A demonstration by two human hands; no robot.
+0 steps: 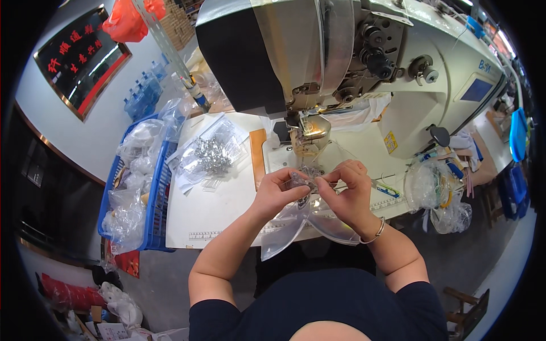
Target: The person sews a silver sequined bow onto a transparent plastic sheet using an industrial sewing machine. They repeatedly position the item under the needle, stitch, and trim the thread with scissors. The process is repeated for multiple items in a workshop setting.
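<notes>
A clear plastic piece (301, 219) hangs over the front edge of the white table (222, 210), just below the needle of the sewing machine (341, 68). Both hands meet at its top edge. The left hand (278, 192) pinches it between thumb and fingers, and the right hand (346, 190) pinches it too — fingertips nearly touching those of the left. The right wrist wears a thin bracelet (376, 230).

To the left on the table lies a clear bag of small metal parts (209, 154), with a few flat clear pieces beside it. Further left, off the table's edge, stands a blue basket (156, 210) stuffed with plastic bags. To the right of the hands — near the table's corner — sits a bundle of crumpled clear bags (438, 196).
</notes>
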